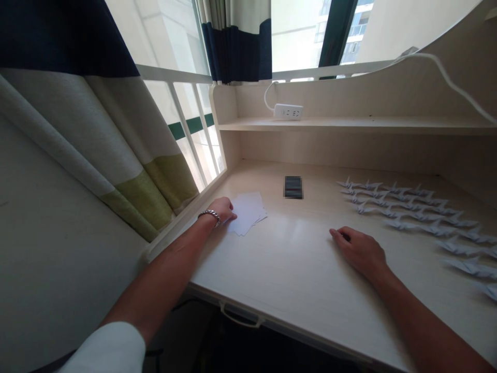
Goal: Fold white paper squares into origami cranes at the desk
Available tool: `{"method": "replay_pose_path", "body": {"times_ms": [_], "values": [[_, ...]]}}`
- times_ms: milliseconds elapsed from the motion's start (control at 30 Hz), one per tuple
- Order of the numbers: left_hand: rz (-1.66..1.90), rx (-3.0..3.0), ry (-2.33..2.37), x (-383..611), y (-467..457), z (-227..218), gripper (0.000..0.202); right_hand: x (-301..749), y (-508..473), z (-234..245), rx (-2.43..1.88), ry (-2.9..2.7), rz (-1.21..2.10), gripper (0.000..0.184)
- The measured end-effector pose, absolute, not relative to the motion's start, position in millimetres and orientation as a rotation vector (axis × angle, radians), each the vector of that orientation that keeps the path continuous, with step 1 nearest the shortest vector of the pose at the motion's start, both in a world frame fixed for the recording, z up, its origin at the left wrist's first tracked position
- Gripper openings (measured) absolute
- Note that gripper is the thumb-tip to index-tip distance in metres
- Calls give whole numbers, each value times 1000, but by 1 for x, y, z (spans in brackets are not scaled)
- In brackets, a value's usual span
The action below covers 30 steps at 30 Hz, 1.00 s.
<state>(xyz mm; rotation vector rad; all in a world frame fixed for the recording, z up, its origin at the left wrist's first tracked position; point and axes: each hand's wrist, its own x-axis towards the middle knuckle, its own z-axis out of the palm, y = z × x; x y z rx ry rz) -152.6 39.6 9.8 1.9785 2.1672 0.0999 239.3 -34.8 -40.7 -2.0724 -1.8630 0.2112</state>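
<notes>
- a pale wood-grain desk [295, 259] fills the lower view, a long shelf [349, 123] across its raised back.
- a white power strip [288, 111] lies on the shelf.
- bright daylight comes through a wide window [171, 36] with white bars [186, 129] low down.
- a curtain [97, 140] banded navy, cream and olive hangs at left.
- the plain wall [46, 248] beside it lies in shade.

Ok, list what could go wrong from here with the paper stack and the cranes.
1. The left hand touches the fanned paper stack near the window-side edge of the desk; a nudge might push sheets off.
2. The right hand rests near the paper cranes; a forearm sweep could crush or scatter the nearest ones.
</notes>
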Motion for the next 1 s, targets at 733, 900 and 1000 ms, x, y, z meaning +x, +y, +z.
{"method": "replay_pose_path", "body": {"times_ms": [733,900,1000], "values": [[501,1867,2143,-154,31,14,21,240,-35,-38,-2059,-1889,255,42],[604,1813,1937,-158,29,17,22,229,-36,-36,-1967,-1888,297,38],[625,1797,1803,-153,27,18,22,202,-27,-34,-1710,-1930,405,31]]}}
